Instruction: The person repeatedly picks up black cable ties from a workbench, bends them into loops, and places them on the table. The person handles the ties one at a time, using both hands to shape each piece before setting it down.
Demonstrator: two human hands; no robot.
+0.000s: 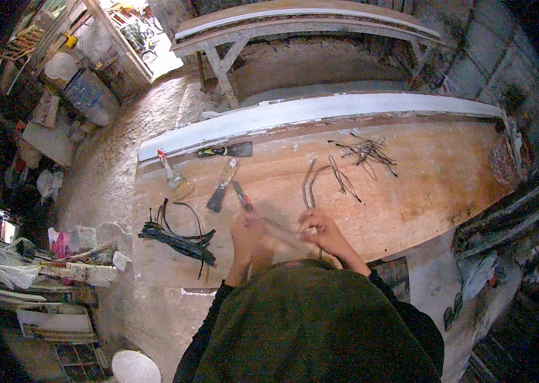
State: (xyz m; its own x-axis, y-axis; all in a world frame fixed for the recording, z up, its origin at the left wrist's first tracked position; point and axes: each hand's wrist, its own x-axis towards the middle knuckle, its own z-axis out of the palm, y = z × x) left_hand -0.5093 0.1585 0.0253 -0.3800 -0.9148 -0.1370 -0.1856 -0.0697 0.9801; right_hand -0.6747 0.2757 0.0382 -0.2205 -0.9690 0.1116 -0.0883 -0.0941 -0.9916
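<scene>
My left hand is closed round a slim tool with a red-and-dark handle. A blurred greyish length, perhaps its blade, runs from that hand toward the right one. My right hand pinches dark, bendy strips, whose free ends stick up beyond the fingers. Left of my hands lies a bundle of black strips. Farther right, a small loop of thin black cord rests near a loose tangle of black cords. All of these lie on a wooden tabletop.
Two scrapers and a paintbrush lie at the left of the tabletop. A long white-coated board runs along its far edge. Behind stands another bench. A blue barrel and piled scraps are at left.
</scene>
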